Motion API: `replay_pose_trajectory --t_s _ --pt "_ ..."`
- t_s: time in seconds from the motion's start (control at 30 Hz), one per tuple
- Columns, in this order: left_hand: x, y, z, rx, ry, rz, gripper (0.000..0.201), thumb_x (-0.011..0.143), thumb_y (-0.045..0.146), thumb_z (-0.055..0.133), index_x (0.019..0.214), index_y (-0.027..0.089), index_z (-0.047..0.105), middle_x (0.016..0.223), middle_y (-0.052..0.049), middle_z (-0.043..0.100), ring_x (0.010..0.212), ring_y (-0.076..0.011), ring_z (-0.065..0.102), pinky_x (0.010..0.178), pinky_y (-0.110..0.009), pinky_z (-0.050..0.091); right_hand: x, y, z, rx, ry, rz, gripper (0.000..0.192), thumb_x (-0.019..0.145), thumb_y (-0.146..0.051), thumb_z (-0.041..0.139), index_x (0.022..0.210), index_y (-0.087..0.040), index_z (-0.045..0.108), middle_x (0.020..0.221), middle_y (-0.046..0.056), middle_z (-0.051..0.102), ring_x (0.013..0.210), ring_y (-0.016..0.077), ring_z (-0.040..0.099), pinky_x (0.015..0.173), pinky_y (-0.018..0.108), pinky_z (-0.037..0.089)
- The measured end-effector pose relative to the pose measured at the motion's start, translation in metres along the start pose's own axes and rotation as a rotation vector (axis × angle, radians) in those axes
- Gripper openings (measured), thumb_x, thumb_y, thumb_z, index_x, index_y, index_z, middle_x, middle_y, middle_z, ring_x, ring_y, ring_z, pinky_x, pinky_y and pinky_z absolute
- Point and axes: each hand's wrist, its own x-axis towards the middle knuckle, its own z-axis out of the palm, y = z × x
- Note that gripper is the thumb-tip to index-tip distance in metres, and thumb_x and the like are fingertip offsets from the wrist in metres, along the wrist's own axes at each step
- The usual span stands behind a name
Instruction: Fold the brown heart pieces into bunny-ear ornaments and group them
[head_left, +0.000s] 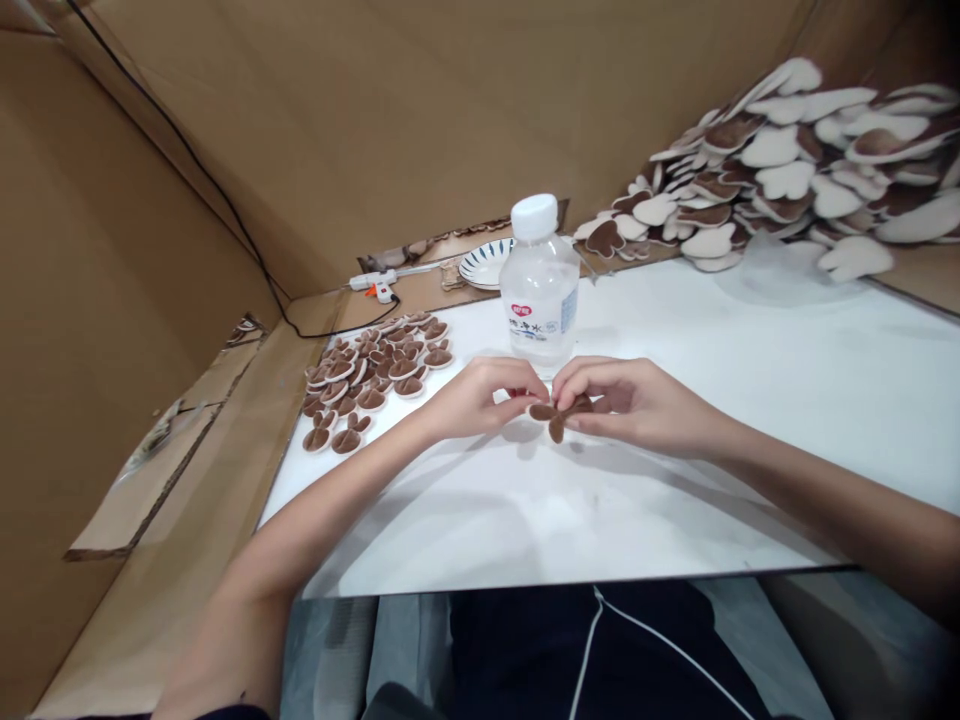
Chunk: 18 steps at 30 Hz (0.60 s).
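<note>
Between my two hands, just above the white tabletop, is a small brown felt-like piece with rounded lobes [556, 428]. My left hand [491, 398] pinches its left side with thumb and fingertips. On the other side, my right hand [637, 402] has its fingers closed around the right part, hiding some of it. Directly behind my hands stands a clear plastic bottle [538, 300] with a white cap. To the left lies a cluster of finished-looking brown pieces with pale edges and ear-like lobes [375, 375].
A large heap of brown and white cut-out pieces [780, 175] fills the back right. At the back left are a glue gun [379, 284] with a black cable [202, 170] and a striped plate [480, 268]. Cardboard walls [420, 120] enclose the white table [787, 370].
</note>
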Motion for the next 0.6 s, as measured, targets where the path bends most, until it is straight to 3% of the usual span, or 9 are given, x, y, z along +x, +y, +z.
replay_pose_trajectory --t_s 0.1,0.23,0.33,0.47,0.6 --pt "-0.002 -0.003 0.003 -0.013 0.018 0.009 0.015 0.086 0.016 0.052 0.085 0.016 0.067 0.078 -0.005 0.067 0.072 -0.0131 0.059 0.070 -0.026 0.047 0.001 0.003 0.002 0.072 0.007 -0.027 0.009 0.078 -0.016 0.067 0.083 -0.017 0.061 0.098 0.006 0.057 0.085 0.0193 0.065 0.074 0.032 0.053" --pt "-0.005 -0.002 0.006 -0.034 0.044 0.021 0.009 0.078 0.017 0.059 0.085 0.015 0.066 0.078 -0.004 0.066 0.072 -0.0133 0.059 0.069 -0.026 0.047 0.001 0.004 0.005 0.193 -0.018 0.028 0.023 0.080 -0.017 0.066 0.096 -0.021 0.051 0.088 0.003 0.064 0.084 0.0203 0.067 0.071 0.033 0.052" --pt "-0.007 0.001 0.007 -0.067 0.050 -0.022 0.020 0.072 0.025 0.068 0.089 0.015 0.064 0.081 -0.004 0.065 0.072 -0.0131 0.057 0.068 -0.026 0.048 0.002 0.005 0.007 0.173 0.070 0.087 0.030 0.078 -0.019 0.068 0.099 -0.023 0.047 0.083 0.002 0.066 0.083 0.0210 0.066 0.070 0.033 0.052" --pt "-0.006 0.003 0.010 -0.120 0.056 -0.120 0.020 0.081 0.033 0.062 0.088 0.014 0.064 0.078 -0.004 0.064 0.069 -0.0114 0.057 0.066 -0.023 0.048 0.003 0.004 0.009 0.072 0.169 0.175 0.034 0.074 -0.020 0.071 0.102 -0.023 0.051 0.084 0.002 0.066 0.081 0.0198 0.065 0.070 0.032 0.052" --pt "-0.004 0.003 0.011 -0.125 0.045 -0.152 0.021 0.086 0.033 0.057 0.088 0.013 0.065 0.079 -0.005 0.065 0.069 -0.0113 0.058 0.064 -0.023 0.047 0.005 0.000 0.009 0.088 0.135 0.257 0.026 0.073 -0.027 0.072 0.095 -0.018 0.061 0.086 0.005 0.067 0.081 0.0195 0.065 0.071 0.031 0.052"
